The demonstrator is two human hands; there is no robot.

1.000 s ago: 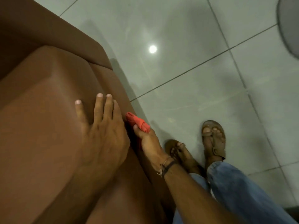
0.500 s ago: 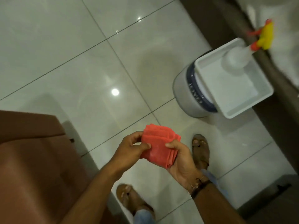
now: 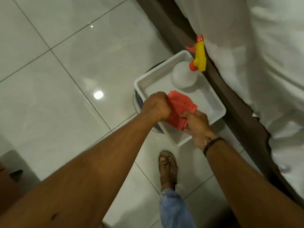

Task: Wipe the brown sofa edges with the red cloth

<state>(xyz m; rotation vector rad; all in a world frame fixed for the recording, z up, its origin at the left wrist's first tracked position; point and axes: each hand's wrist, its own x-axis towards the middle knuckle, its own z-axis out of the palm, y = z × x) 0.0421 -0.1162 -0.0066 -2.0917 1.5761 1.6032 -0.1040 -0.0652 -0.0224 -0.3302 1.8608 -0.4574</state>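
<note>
The red cloth [image 3: 179, 109] is bunched between both my hands, held over the near end of a white tray [image 3: 218, 107]. My left hand [image 3: 156, 106] is closed on the cloth's left side. My right hand [image 3: 197, 125] pinches its lower right edge and wears a dark wristband. Only a dark brown sliver of the sofa [image 3: 6, 180] shows at the lower left edge.
A white spray bottle [image 3: 184, 77] with a yellow and orange trigger stands in the tray's far end. The tray rests on a round grey container [image 3: 137, 99]. A bed with a white sheet [image 3: 263, 63] and dark frame runs along the right. My sandalled foot [image 3: 167, 167] stands on glossy tiles.
I turned away from the sofa, where the right hand pressed the cloth to its edge. Both hands took the cloth and carried it over the white tray by the bed.
</note>
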